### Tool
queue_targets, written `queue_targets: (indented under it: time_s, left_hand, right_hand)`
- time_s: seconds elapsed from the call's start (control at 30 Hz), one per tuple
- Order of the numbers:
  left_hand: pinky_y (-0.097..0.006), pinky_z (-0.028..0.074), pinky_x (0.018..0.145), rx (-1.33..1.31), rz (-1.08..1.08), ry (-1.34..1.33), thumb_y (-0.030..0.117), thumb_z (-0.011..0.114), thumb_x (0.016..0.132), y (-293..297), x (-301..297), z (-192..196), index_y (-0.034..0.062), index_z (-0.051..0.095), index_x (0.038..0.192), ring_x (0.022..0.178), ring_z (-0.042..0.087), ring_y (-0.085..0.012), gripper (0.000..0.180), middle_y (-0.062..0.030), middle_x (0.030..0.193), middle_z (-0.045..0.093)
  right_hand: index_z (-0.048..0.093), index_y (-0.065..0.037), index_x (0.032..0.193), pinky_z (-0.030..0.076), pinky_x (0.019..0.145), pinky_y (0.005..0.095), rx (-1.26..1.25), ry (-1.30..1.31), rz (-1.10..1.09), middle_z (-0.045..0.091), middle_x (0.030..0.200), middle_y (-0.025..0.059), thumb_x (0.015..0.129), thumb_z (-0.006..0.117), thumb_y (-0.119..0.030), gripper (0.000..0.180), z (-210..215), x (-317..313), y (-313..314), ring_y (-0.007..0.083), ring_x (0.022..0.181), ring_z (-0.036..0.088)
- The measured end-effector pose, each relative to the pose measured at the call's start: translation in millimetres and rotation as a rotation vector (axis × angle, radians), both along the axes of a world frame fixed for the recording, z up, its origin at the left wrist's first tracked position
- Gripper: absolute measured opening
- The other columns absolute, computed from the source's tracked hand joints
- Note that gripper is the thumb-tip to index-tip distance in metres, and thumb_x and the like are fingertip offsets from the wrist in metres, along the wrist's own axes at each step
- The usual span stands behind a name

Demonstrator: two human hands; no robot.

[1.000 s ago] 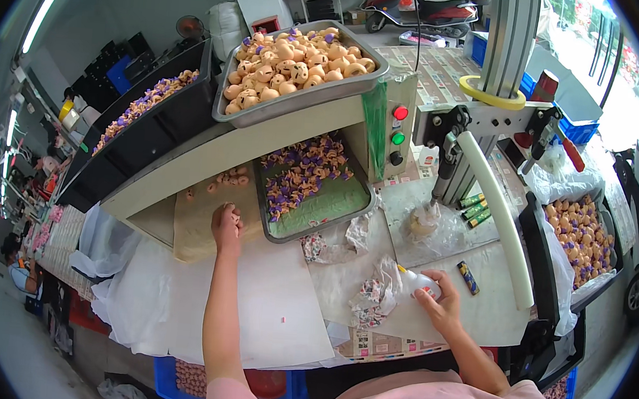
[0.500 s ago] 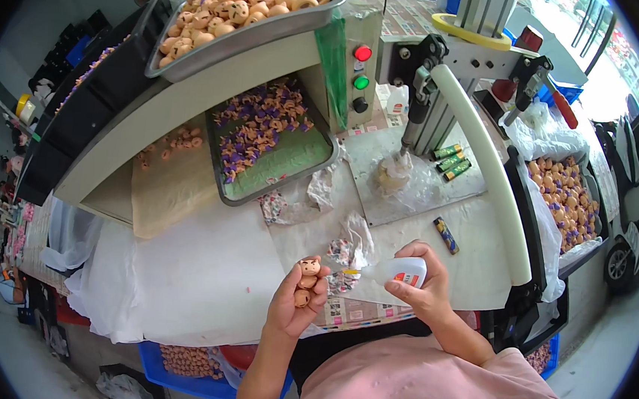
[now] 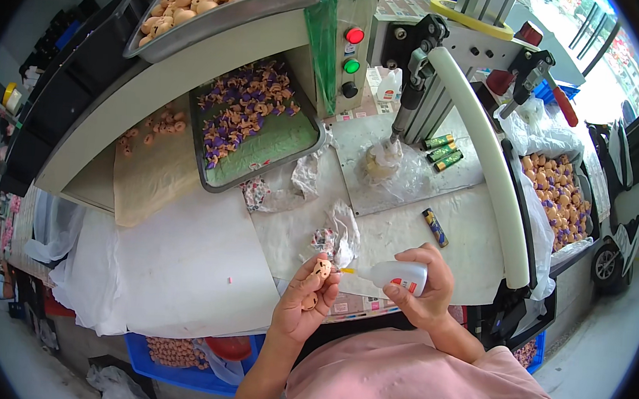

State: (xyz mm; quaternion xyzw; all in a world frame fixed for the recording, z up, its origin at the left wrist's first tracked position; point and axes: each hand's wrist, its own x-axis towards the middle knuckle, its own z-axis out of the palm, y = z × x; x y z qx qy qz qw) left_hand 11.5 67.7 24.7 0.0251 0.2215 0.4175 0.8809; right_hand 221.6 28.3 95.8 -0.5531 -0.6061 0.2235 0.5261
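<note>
Small peach-coloured doll heads with painted dark marks are in my left hand (image 3: 297, 310). One doll head (image 3: 321, 268) is pinched upright at the fingertips, and another (image 3: 309, 300) lies lower against the fingers. My right hand (image 3: 434, 292) is wrapped round a white squeeze bottle (image 3: 398, 274) with a red label, tipped onto its side. Its yellow nozzle (image 3: 348, 271) points left and reaches the fingertips beside the upper head; whether it touches the head I cannot tell. Just beyond the hands lies crumpled white film (image 3: 343, 231).
A dark-rimmed tray (image 3: 314, 148) holds many purple and peach pieces. Above it, a metal tray (image 3: 229, 14) is heaped with doll heads. A clamp press (image 3: 410, 94) stands over a metal plate. Batteries, including a loose one (image 3: 434, 227), lie nearby. Blue crate (image 3: 163, 371) below.
The nozzle has come closer to the left fingertips. The upper doll head has turned in my left hand and is raised a little. The whole view has shifted slightly.
</note>
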Motion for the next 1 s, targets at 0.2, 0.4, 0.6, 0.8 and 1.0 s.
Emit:
queue_targets:
  time_s: [0.2, 0.4, 0.6, 0.8, 1.0]
  left_hand:
    - [-0.031, 0.054, 0.077, -0.033, -0.064, -0.059, -0.003, 0.054, 0.083, 4.7, -5.0, -5.9, 0.0091, 0.053, 0.122, 0.098, 0.062, -0.0219, 0.040, -0.0122, 0.115, 0.060]
    - [-0.028, 0.055, 0.083, -0.024, -0.045, -0.019, 0.001, 0.059, 0.088, 5.8, -1.1, -4.1, 0.0088, 0.052, 0.124, 0.098, 0.062, -0.0201, 0.038, -0.0091, 0.113, 0.060]
    - [-0.027, 0.055, 0.084, -0.017, -0.062, 0.028, 0.011, 0.061, 0.091, 5.2, -1.4, -6.4, 0.0097, 0.050, 0.127, 0.096, 0.063, -0.0175, 0.038, -0.0052, 0.108, 0.060]
    - [-0.027, 0.053, 0.080, 0.002, -0.095, 0.068, 0.012, 0.060, 0.091, 4.0, -0.8, -9.0, 0.0126, 0.050, 0.128, 0.094, 0.063, -0.0145, 0.038, -0.0053, 0.112, 0.060]
    - [-0.027, 0.053, 0.080, -0.012, -0.098, 0.074, 0.011, 0.061, 0.091, 3.8, -0.2, -11.4, 0.0138, 0.050, 0.129, 0.094, 0.062, -0.0143, 0.040, -0.0085, 0.121, 0.057]
  right_hand:
    - [0.060, 0.000, 0.099, 0.043, 0.058, 0.0269, 0.005, -0.068, 0.001, 0.057, 0.082, 0.0093, 0.073, 0.081, -0.026, 0.042, 1.4, 0.3, 1.4, 0.0166, 0.068, 0.056]
    - [0.062, 0.000, 0.098, 0.045, 0.058, 0.0277, 0.018, -0.098, 0.018, 0.060, 0.084, 0.0108, 0.071, 0.083, -0.023, 0.041, -2.9, -5.5, 2.7, 0.0182, 0.067, 0.057]
    - [0.062, 0.000, 0.098, 0.045, 0.058, 0.0278, 0.022, -0.125, 0.003, 0.060, 0.082, 0.0107, 0.070, 0.083, -0.021, 0.040, -4.3, -6.5, 4.5, 0.0187, 0.067, 0.057]
    - [0.063, 0.000, 0.097, 0.045, 0.057, 0.0281, 0.023, -0.121, 0.012, 0.060, 0.081, 0.0107, 0.071, 0.083, -0.021, 0.039, -7.0, -6.7, 5.8, 0.0188, 0.067, 0.057]
    - [0.063, -0.001, 0.097, 0.045, 0.057, 0.0290, 0.011, -0.141, 0.030, 0.061, 0.081, 0.0114, 0.070, 0.083, -0.020, 0.038, -7.9, -6.4, 6.8, 0.0199, 0.066, 0.057]
